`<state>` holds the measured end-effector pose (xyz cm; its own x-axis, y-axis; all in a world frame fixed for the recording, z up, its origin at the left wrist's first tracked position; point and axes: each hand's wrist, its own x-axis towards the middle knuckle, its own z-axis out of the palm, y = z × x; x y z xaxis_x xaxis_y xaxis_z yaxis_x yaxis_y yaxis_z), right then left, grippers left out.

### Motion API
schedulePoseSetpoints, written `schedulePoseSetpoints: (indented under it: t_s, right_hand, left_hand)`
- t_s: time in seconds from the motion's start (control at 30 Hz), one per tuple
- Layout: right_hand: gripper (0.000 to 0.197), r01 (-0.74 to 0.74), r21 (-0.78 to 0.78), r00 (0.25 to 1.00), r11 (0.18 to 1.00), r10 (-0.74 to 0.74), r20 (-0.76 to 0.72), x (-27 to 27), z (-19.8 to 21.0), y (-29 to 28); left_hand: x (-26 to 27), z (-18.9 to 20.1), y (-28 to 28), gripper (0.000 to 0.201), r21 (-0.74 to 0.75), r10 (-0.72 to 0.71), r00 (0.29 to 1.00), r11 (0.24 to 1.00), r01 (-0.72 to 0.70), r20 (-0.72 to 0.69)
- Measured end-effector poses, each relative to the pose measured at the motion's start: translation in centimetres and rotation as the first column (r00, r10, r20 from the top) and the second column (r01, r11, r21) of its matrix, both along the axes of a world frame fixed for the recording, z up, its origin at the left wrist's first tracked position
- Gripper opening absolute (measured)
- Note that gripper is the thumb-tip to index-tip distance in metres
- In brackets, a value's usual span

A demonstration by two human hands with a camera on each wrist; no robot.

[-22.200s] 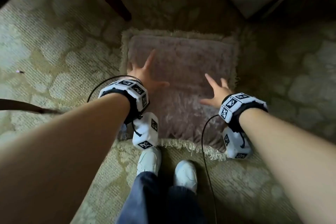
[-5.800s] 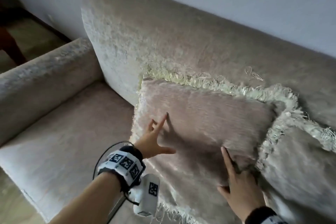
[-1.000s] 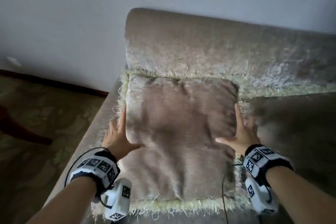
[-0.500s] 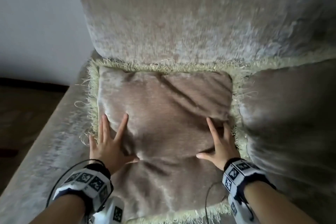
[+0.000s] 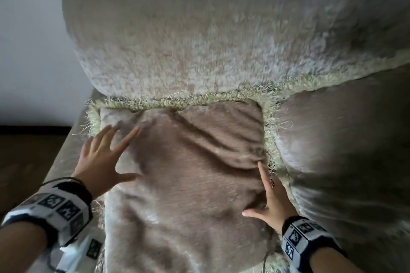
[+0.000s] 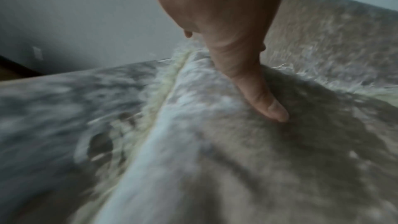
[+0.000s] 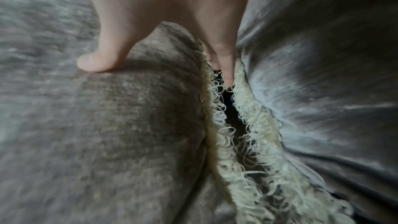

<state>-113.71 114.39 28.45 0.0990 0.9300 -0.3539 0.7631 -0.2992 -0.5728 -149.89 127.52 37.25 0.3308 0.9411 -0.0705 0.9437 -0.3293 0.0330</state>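
A brown furry pillow [image 5: 188,179] with a cream fringe [image 5: 177,102] lies against the sofa backrest [image 5: 199,35]. My left hand [image 5: 106,162] lies flat on its upper left part, fingers spread and straight. In the left wrist view the thumb [image 6: 264,101] presses into the pillow [image 6: 237,168]. My right hand [image 5: 269,199] rests along the pillow's right edge. In the right wrist view its thumb [image 7: 96,62] sits on the pillow [image 7: 107,125], and its fingers [image 7: 226,57] reach down between the two fringes. Neither hand grips anything.
A second, similar pillow [image 5: 343,150] [image 7: 323,74] leans directly to the right, its fringe touching the first. The sofa armrest [image 5: 66,162] runs along the left, with dark floor [image 5: 26,162] and a pale wall [image 5: 33,40] beyond it.
My left hand has slid up toward the pillow's upper left corner. My right hand has shifted right to the pillow's edge, with its fingers going into the gap between the two pillows.
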Motion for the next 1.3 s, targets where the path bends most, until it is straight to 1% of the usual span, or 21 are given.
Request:
schedulePoseSetpoints:
  t_s: [0.07,0.1,0.17,0.23,0.27,0.37,0.47,0.63,0.73,0.8,0.9,1.0,1.07,1.13,1.23,1.3]
  right_hand:
    - [0.134,0.018,0.013,1.0,1.0,-0.018,-0.021,0.3,-0.1,1.2]
    - [0.135,0.022,0.011,0.999,1.0,-0.022,-0.029,0.3,-0.2,1.8]
    - [0.138,0.025,-0.017,0.999,1.0,-0.026,-0.039,0.5,-0.4,2.7]
    - [0.139,0.026,-0.043,0.998,0.999,-0.028,-0.051,0.6,-1.1,3.2]
    - [0.14,0.031,-0.047,0.997,0.998,-0.034,-0.065,0.7,-1.6,3.2]
    - [0.141,0.063,-0.051,0.991,0.997,-0.068,-0.113,0.5,-2.7,3.4]
    - [0.143,0.12,-0.066,0.979,0.991,-0.129,-0.155,-0.1,-2.7,3.5]
    - [0.143,0.114,0.068,0.979,0.991,-0.1,-0.176,-1.0,-2.7,3.4]
    - [0.144,0.161,0.107,0.95,0.981,-0.124,-0.286,-1.5,-2.9,3.1]
    - [0.139,0.204,0.131,0.913,0.97,-0.141,-0.383,-1.7,-2.7,2.7]
    - [0.13,0.245,0.14,0.889,0.959,-0.164,-0.427,-2.0,-1.2,2.0]
    - [0.126,0.229,0.2,0.906,0.953,-0.133,-0.402,-2.2,1.6,2.2]
    - [0.125,0.172,0.287,0.926,0.942,-0.055,-0.375,-2.5,4.1,3.2]
    - [0.124,0.103,0.366,0.95,0.925,0.017,-0.312,-2.8,7.3,4.8]
    - [0.122,-0.038,0.435,0.979,0.9,0.12,-0.162,-3.4,13.2,7.9]
    - [0.119,-0.142,0.448,0.983,0.883,0.179,-0.04,-4.0,16.6,10.2]
  left_hand:
    - [3.1,0.2,2.3,0.119,-0.004,-0.066,0.998,0.998,0.067,0.021]
    - [4.7,0.3,3.2,0.123,-0.03,-0.093,0.996,0.995,0.093,0.015]
    - [7.2,0.4,4.8,0.128,-0.109,-0.12,0.991,0.988,0.114,-0.055]
    - [8.4,0.2,6.1,0.132,-0.191,-0.106,0.983,0.979,0.076,-0.15]
    - [8.5,-0.1,6.6,0.133,-0.22,-0.098,0.98,0.974,0.058,-0.174]
    - [8.0,-1.3,7.5,0.134,-0.235,-0.127,0.97,0.969,0.077,-0.206]
    - [7.5,-2.1,7.5,0.132,-0.219,-0.17,0.975,0.966,0.136,-0.144]
    - [7.4,-1.8,6.9,0.127,-0.174,-0.235,0.969,0.96,0.218,-0.079]
    - [7.2,-1.6,6.3,0.123,-0.149,-0.241,0.97,0.961,0.234,-0.033]
    - [6.8,-1.0,5.8,0.119,-0.122,-0.228,0.972,0.965,0.233,0.049]
    - [6.0,0.4,4.5,0.114,-0.069,-0.208,0.962,0.972,0.223,0.177]
    - [4.4,2.3,2.3,0.105,-0.012,-0.135,0.947,0.989,0.145,0.292]
    - [3.1,3.5,1.1,0.101,0.039,-0.061,0.924,0.998,0.05,0.378]
    - [1.9,4.8,0.2,0.1,0.101,0.017,0.894,0.992,-0.07,0.448]
    - [0.4,6.6,-0.3,0.101,0.175,0.148,0.821,0.941,-0.288,0.552]
    - [-0.8,6.9,-0.6,0.105,0.155,0.232,0.76,0.903,-0.4,0.608]
